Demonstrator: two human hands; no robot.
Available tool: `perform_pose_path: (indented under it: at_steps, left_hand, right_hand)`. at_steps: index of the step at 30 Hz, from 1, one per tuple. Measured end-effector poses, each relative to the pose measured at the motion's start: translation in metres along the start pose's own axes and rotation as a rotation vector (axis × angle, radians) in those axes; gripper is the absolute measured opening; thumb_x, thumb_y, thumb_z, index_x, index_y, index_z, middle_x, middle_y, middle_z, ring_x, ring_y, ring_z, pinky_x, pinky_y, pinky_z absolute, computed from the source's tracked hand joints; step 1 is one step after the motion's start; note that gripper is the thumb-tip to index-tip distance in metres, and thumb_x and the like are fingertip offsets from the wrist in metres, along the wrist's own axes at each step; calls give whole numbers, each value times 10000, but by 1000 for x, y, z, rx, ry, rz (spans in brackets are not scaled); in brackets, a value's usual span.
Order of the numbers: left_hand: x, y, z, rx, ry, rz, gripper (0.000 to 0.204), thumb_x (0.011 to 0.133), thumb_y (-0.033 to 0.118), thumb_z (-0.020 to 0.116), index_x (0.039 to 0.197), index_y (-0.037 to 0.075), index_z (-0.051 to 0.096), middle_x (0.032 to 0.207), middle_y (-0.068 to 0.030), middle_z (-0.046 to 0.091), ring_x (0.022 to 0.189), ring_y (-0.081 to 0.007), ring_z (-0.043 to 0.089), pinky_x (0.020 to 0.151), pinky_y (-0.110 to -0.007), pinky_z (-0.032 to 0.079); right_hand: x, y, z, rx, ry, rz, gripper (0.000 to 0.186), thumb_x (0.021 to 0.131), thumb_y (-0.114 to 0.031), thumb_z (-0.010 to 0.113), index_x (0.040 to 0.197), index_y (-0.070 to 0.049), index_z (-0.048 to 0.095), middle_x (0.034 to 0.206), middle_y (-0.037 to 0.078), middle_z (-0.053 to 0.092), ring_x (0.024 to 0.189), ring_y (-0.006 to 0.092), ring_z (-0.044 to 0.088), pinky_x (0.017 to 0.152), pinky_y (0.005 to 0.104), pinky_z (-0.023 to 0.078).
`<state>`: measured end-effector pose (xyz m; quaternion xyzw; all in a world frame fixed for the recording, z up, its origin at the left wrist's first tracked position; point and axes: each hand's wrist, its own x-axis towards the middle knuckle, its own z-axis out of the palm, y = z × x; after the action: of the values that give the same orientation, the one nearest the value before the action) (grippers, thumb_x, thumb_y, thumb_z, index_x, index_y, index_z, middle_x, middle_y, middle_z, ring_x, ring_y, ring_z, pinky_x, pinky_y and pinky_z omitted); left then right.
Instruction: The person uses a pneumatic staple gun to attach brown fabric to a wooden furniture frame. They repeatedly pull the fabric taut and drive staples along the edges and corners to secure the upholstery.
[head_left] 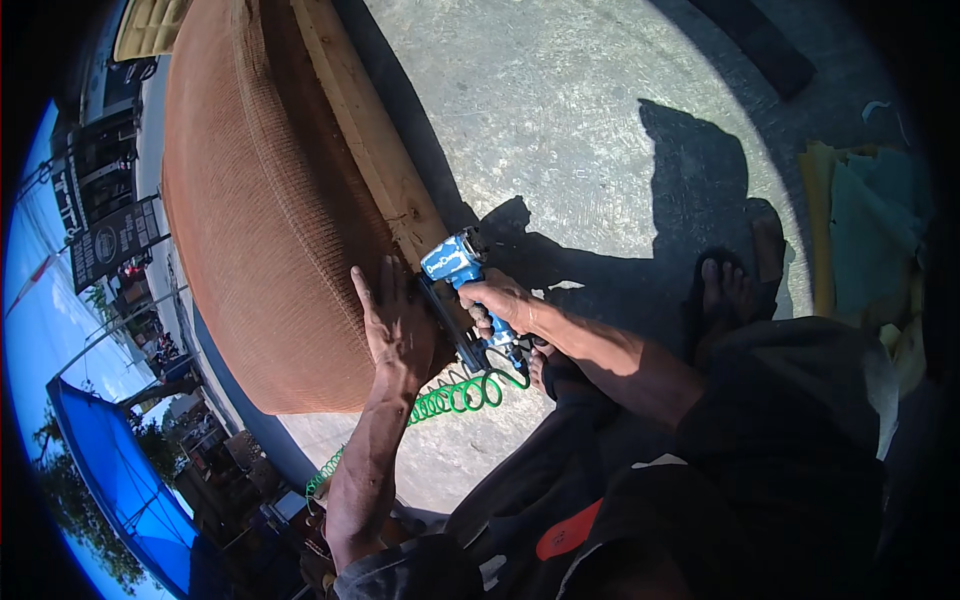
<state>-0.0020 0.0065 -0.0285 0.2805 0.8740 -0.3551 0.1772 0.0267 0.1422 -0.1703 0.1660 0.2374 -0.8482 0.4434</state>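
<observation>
A large padded piece covered in rust-brown ribbed fabric [250, 220] fills the left middle, with a bare wooden beam [370, 140] along its right side. My left hand [393, 330] lies on the fabric near that edge, fingers stretched out and apart. My right hand [500, 300] grips the handle of a blue pneumatic staple gun [452, 260] with a dark magazine, whose head is at the fabric's edge by the wood. A green coiled air hose [450, 398] runs from the bottom of the gun down to the lower left.
Grey concrete floor [560, 120] holds sharp shadows and my sandalled feet [725, 290]. Pale green and yellow foam or cloth pieces [870, 230] lie at the right. At the left are a roadside, dark signboards [110, 240] and a blue canopy [120, 480].
</observation>
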Motion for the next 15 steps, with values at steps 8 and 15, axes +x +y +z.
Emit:
perform_pose_path:
  at_steps: [8, 15]
  left_hand:
    - [4, 6, -11, 50, -281, -2, 480, 985, 401, 493, 1357, 139, 647, 1592, -145, 412, 1545, -302, 224, 1219, -667, -37]
    - [0, 1, -12, -25, -155, 35, 411, 937, 378, 568, 1262, 169, 709, 1514, -195, 489, 1502, -324, 315, 1236, -636, 36]
  right_hand:
    - [-13, 5, -5, -40, -35, 11, 212, 827, -196, 650, 688, -76, 545, 583, 35, 523, 465, 128, 509, 448, 345, 484]
    - [-13, -2, -5, -105, -47, 13, 199, 824, -179, 646, 691, -69, 546, 575, 23, 508, 460, 138, 517, 432, 337, 476]
